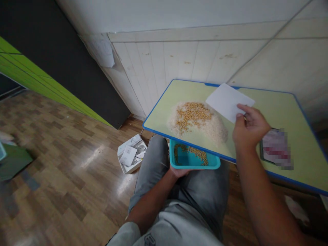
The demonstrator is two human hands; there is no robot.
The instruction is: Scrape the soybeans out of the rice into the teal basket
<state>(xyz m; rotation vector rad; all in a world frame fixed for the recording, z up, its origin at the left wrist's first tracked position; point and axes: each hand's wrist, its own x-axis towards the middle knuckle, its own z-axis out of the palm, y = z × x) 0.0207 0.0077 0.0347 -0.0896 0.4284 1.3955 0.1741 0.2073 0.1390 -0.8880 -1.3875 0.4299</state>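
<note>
Head cam view, seated position, both hands in frame. R hand grips white card at its near right corner, thumb one side, fingers the other: narrow pinch, firmly closed on the card. Card is held over table, just right of the grain heap; whether its far edge touches the surface, can't tell.

L hand is under the near side of teal tray, supporting from below. Fingers mostly hidden; how far they close, can't tell. Tray sits above the lap, far side tucked beneath table's near edge. Loose yellow beans lie inside, approx. along the far and R side, w/ bare floor at front.

On table: pale grains, rice-like, spread w/ a bean layer on top. Pixelated item right of R wrist; contents n/a.

Handling (judgement): card prob. light, thin, fairly stiff; may flex if pressed, so best held at a corner or along one edge. Tray likely light, rigid plastic; beans prob. hard, smooth, apt to roll, so keep it level, palm under base or hold by rim. Grains likely scatter easily.

Misc.: open white box on floor, L of legs.
</note>
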